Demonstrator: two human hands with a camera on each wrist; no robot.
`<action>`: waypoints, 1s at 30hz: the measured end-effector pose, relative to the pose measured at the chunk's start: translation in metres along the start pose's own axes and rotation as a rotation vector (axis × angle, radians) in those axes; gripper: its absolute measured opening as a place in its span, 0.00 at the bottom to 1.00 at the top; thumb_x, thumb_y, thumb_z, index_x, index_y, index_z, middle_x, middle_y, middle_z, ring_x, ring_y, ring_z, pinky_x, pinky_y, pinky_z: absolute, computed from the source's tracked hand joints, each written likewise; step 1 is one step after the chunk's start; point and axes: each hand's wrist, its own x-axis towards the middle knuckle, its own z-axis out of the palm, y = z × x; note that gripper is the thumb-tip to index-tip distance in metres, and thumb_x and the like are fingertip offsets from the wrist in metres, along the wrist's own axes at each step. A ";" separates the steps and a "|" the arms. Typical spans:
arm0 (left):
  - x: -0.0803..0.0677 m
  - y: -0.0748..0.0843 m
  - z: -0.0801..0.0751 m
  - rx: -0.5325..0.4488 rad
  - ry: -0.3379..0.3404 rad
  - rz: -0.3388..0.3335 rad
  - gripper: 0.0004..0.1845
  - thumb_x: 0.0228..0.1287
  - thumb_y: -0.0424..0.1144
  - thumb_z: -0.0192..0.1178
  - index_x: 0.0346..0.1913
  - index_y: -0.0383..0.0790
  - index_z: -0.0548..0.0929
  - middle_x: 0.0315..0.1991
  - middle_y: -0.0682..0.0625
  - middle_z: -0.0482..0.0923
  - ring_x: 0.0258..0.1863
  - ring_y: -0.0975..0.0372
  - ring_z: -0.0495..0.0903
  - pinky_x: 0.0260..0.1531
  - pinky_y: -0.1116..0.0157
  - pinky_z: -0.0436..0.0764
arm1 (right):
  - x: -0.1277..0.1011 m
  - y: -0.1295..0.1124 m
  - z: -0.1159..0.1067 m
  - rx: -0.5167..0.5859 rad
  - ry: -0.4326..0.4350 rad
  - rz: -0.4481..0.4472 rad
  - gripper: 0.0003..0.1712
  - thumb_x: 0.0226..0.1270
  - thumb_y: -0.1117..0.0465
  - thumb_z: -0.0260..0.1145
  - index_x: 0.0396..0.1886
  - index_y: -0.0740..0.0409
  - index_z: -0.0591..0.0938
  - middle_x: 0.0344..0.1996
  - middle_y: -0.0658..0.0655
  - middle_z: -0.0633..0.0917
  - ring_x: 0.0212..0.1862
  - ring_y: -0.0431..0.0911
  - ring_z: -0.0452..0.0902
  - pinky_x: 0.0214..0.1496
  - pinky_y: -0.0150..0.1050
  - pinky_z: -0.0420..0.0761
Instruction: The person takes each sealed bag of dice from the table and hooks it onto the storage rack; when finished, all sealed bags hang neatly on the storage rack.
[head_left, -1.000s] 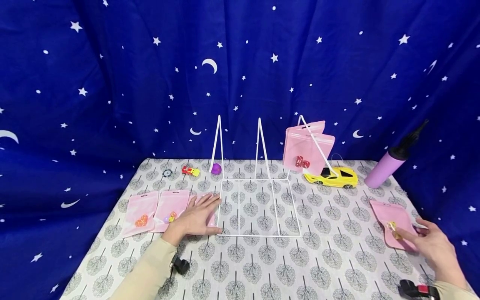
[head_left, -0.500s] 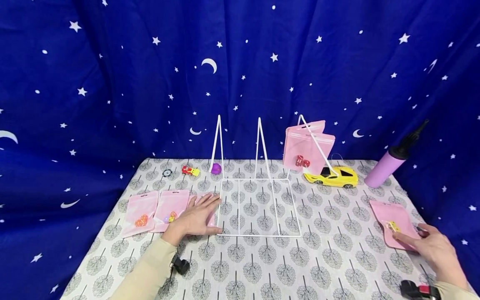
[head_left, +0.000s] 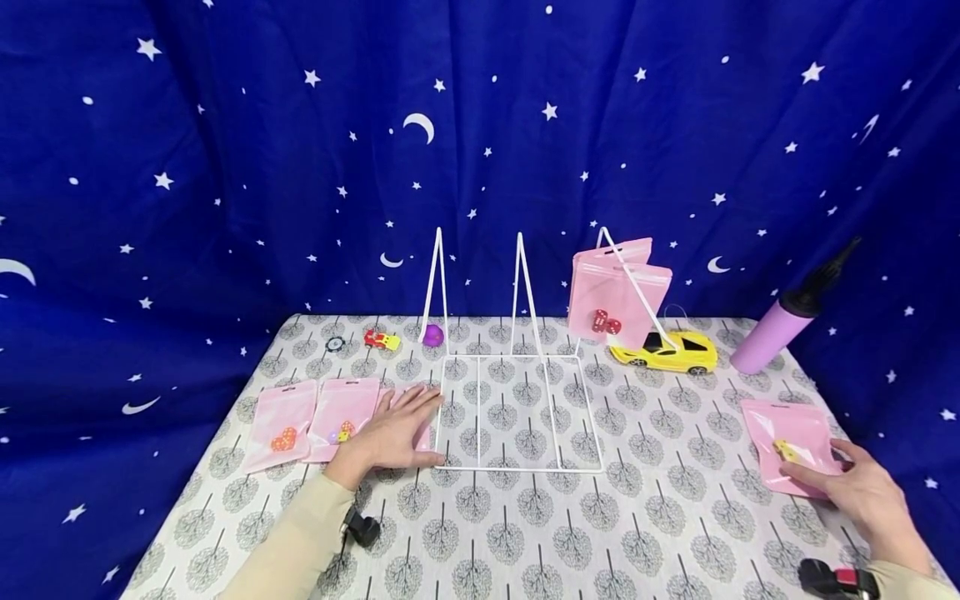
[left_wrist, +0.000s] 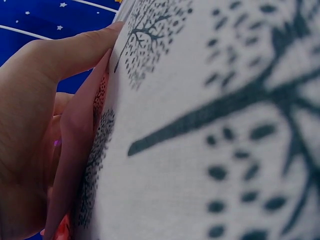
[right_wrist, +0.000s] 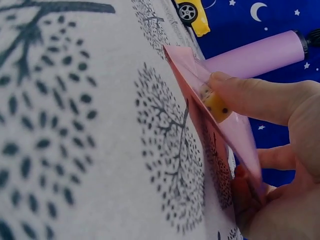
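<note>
Worktop (head_left: 675, 533) carries a white wire rack (head_left: 517, 408) at centre, two pink pouches leaning on its far-right prong. Left hand (head_left: 393, 433) lies flat, fingers straight, pinning a pouch (head_left: 427, 433) beside the rack. Right hand (head_left: 862, 492) pinches the near-right pink pouch (head_left: 795, 433), thumb over its yellow die (right_wrist: 217, 106), lifting an edge.

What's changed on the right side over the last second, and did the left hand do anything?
The right hand has squared up the pink pouch it pinches, turning it from slanted to nearly straight and a little toward the table's middle; the yellow die stays inside. The left hand stays flat on its pouch beside the white wire rack.
</note>
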 end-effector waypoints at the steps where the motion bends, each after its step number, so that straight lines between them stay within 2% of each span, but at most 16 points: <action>1: 0.000 0.000 0.000 0.002 0.003 0.001 0.56 0.52 0.76 0.54 0.78 0.47 0.51 0.79 0.51 0.46 0.77 0.50 0.46 0.73 0.37 0.43 | 0.000 0.000 0.000 0.005 0.000 -0.006 0.62 0.56 0.33 0.67 0.72 0.72 0.51 0.61 0.85 0.62 0.56 0.79 0.61 0.53 0.69 0.66; 5: 0.000 0.000 0.000 0.002 0.007 0.001 0.56 0.52 0.75 0.54 0.77 0.47 0.52 0.79 0.50 0.47 0.77 0.49 0.47 0.73 0.37 0.44 | 0.001 0.001 0.001 0.042 0.007 -0.011 0.62 0.56 0.35 0.69 0.73 0.71 0.51 0.61 0.86 0.60 0.56 0.79 0.60 0.53 0.69 0.65; 13: -0.001 0.001 -0.001 -0.002 -0.003 0.000 0.57 0.51 0.77 0.53 0.78 0.47 0.51 0.79 0.51 0.46 0.77 0.49 0.46 0.73 0.38 0.43 | -0.001 -0.001 0.005 0.189 0.027 0.037 0.62 0.56 0.41 0.72 0.72 0.74 0.49 0.60 0.86 0.60 0.57 0.74 0.60 0.58 0.68 0.62; 21: 0.000 -0.001 0.000 0.000 0.003 0.007 0.56 0.52 0.76 0.53 0.78 0.47 0.52 0.79 0.50 0.46 0.77 0.49 0.46 0.73 0.37 0.43 | -0.003 -0.003 0.008 0.285 0.049 0.087 0.61 0.57 0.44 0.72 0.72 0.75 0.47 0.63 0.86 0.55 0.62 0.75 0.54 0.66 0.70 0.55; 23: 0.000 -0.001 0.000 -0.004 0.000 0.003 0.56 0.52 0.76 0.53 0.78 0.47 0.51 0.79 0.51 0.46 0.78 0.50 0.46 0.73 0.38 0.42 | -0.004 -0.002 0.008 0.290 0.058 0.090 0.60 0.57 0.44 0.72 0.71 0.75 0.49 0.62 0.84 0.59 0.59 0.71 0.58 0.64 0.59 0.64; 25: 0.000 -0.001 0.000 -0.007 -0.004 -0.002 0.57 0.52 0.77 0.53 0.78 0.48 0.51 0.79 0.51 0.45 0.78 0.50 0.45 0.73 0.38 0.42 | -0.004 0.000 0.008 0.305 0.082 0.084 0.58 0.56 0.44 0.73 0.70 0.74 0.52 0.56 0.77 0.70 0.51 0.60 0.66 0.56 0.42 0.70; 27: 0.000 0.000 0.000 -0.009 -0.007 -0.006 0.57 0.52 0.77 0.52 0.78 0.48 0.50 0.79 0.52 0.45 0.78 0.51 0.45 0.73 0.39 0.41 | -0.004 0.002 0.009 0.336 0.110 0.073 0.53 0.55 0.46 0.75 0.66 0.74 0.58 0.43 0.61 0.78 0.42 0.47 0.70 0.42 0.30 0.68; 28: 0.000 0.000 0.000 -0.010 -0.007 -0.008 0.57 0.52 0.77 0.52 0.78 0.48 0.50 0.79 0.52 0.44 0.78 0.51 0.45 0.73 0.39 0.41 | -0.004 0.002 0.009 0.354 0.123 0.070 0.50 0.54 0.47 0.76 0.63 0.72 0.62 0.37 0.52 0.79 0.37 0.40 0.69 0.36 0.26 0.65; 30: 0.000 0.000 0.000 -0.011 -0.005 -0.007 0.57 0.52 0.77 0.52 0.78 0.48 0.50 0.79 0.52 0.45 0.78 0.51 0.45 0.73 0.39 0.42 | -0.004 0.003 0.008 0.410 0.137 0.063 0.40 0.53 0.49 0.77 0.56 0.64 0.68 0.29 0.38 0.75 0.32 0.31 0.67 0.30 0.24 0.67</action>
